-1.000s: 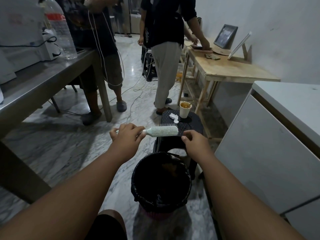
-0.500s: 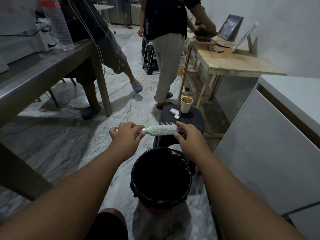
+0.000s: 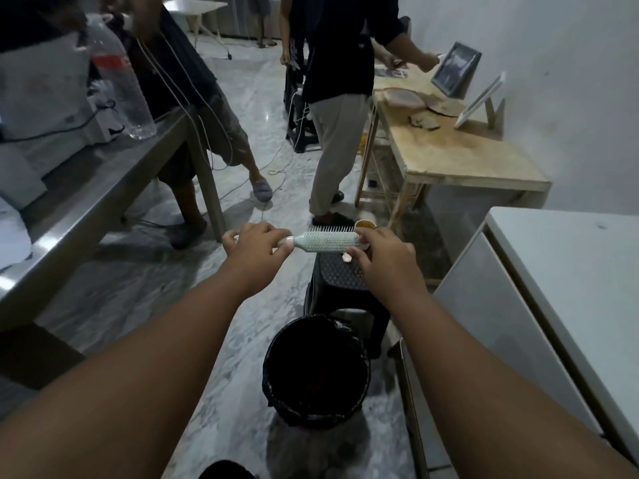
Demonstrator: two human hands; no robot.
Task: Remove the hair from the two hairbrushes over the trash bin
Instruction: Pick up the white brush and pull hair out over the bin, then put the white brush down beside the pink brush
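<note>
Hairbrush: a pale round hairbrush (image 3: 328, 240) is held level in the air, bristles up and away, handle to the left.
Left hand: the left hand (image 3: 257, 245) is curled round the handle.
Right hand: the right hand (image 3: 378, 250) pinches the head's right end between thumb and fingers; any hair is too small to see.
Trash bin: the black-lined trash bin (image 3: 269, 382) stands on the floor, nearer the person than the brush.
Advice: the person should probably lock the handle, draw strands off toward the bristle tips, and work nearer, above the bin rather than the black stool (image 3: 340, 274).
</note>
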